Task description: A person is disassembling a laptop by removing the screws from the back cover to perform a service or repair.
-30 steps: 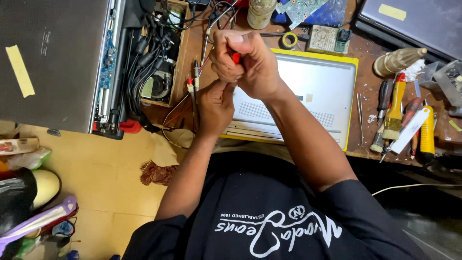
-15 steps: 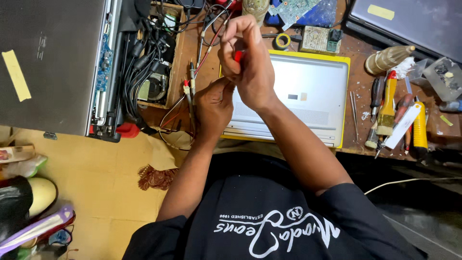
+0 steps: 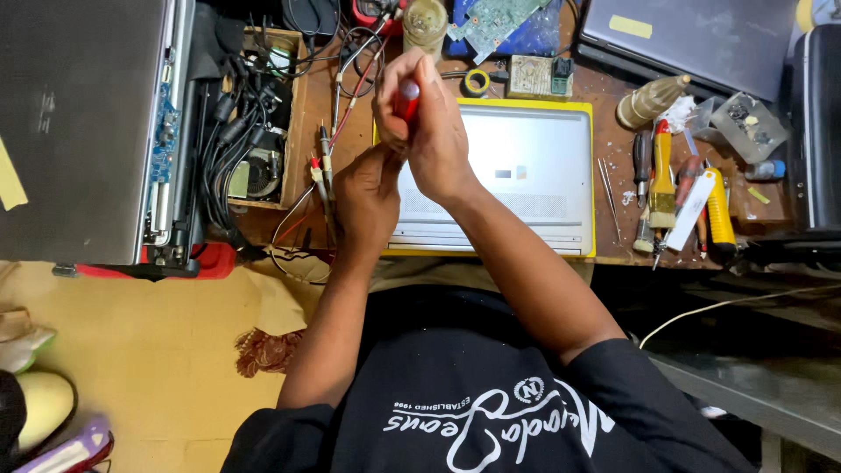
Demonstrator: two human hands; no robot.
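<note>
Both hands meet over the left edge of the silver laptop (image 3: 517, 175). The right hand (image 3: 434, 131) is wrapped around a red-handled tool (image 3: 407, 98); the left hand (image 3: 368, 197) curls beneath it, contents hidden. The laptop lies closed, seemingly unopened. Left of it sprawl probe wires (image 3: 324, 166); right of it, 1 brush (image 3: 661, 175).

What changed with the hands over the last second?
Little. Both hands stayed together over the silver laptop, drifting slightly toward its left edge. The right hand keeps gripping the red-handled tool, with the left hand beneath it. Laptop, probe leads and brushes stayed put.
</note>
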